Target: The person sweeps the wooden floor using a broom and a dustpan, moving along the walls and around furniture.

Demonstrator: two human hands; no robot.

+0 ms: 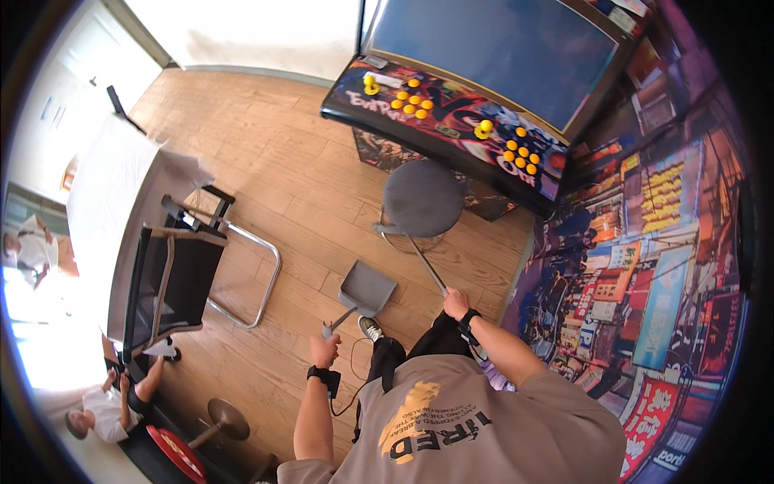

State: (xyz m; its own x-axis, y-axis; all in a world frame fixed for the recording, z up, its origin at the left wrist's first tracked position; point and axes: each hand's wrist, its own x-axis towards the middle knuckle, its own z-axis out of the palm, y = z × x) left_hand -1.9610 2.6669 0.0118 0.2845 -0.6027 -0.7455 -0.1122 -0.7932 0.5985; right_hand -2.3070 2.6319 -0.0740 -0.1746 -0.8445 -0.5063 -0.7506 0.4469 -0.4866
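Observation:
My left hand (325, 349) is closed around the upright handle of a grey dustpan (367, 287), whose pan rests on the wooden floor just ahead of my shoe. In my right hand (456, 302) is the grey handle of a broom (425, 264). The handle slants forward to the broom's head (389, 229), which lies at the edge of a round grey stool (423, 198), partly hidden by its seat. Dark straps with small devices are around both wrists, and a cable hangs by the left one.
Beyond the stool stands an arcade cabinet (435, 130) with yellow buttons and joysticks. A black chair (175, 284) with a metal frame and a white table (115, 199) are at left. A person (106, 411) sits at lower left; another (37, 248) is farther off. A printed wall (604, 290) borders the right.

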